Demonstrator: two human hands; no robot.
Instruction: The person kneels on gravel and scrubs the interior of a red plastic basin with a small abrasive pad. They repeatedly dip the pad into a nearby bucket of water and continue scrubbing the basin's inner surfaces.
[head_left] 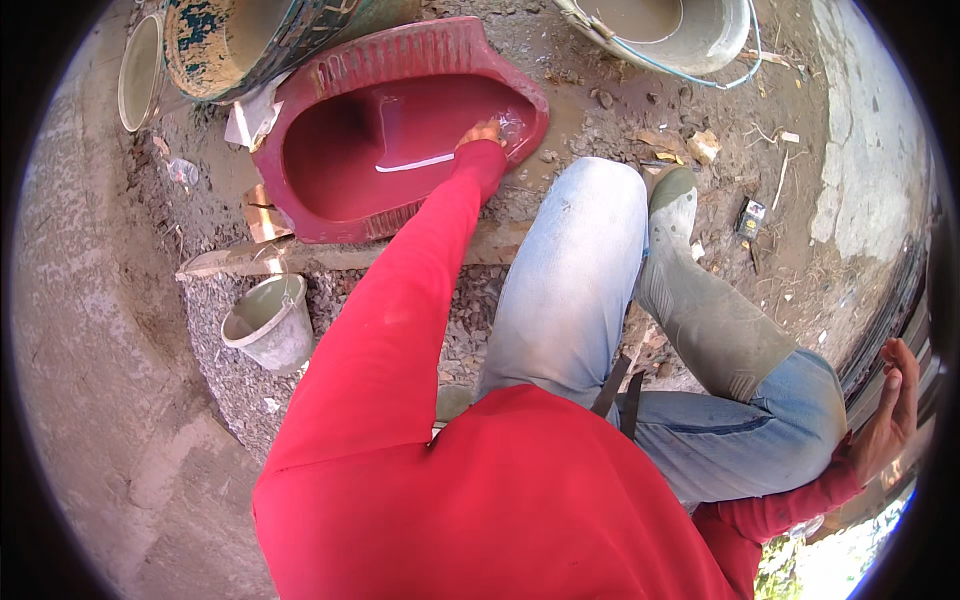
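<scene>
Toward 11 o'clock in the view, a dark-red basin [400, 63] with ribbed sides lies hollow side up, its narrow end pointing to about 3 o'clock. The person's left hand [481, 131] reaches into that narrow end, so most of the hollow spreads out toward 9 o'clock from the fingers, while the tip of the rim is just beyond them toward 2 o'clock. These fingers are bent and close together; whether they hold anything cannot be told, though a small clear, shiny patch shows right beside them.

Along the basin's 6 o'clock side runs a wooden plank [490, 243]. Past it, at 7 o'clock from the basin, a small grey bucket [278, 338] stands on gravelly ground. At 10 o'clock is a large mottled drum [203, 48], with a paler bucket [140, 75] beyond it. At 2 o'clock a wide pale tub [705, 45] with a blue handle sits on the muddy ground.

Nearer the person, one jeans-clad knee points to 12 o'clock, and a grey-green boot [705, 310] covers the other lower leg. Between 3 and 4 o'clock at the view's edge, the right hand [884, 425] is raised, fingers extended and loosely apart, well away from the basin.
</scene>
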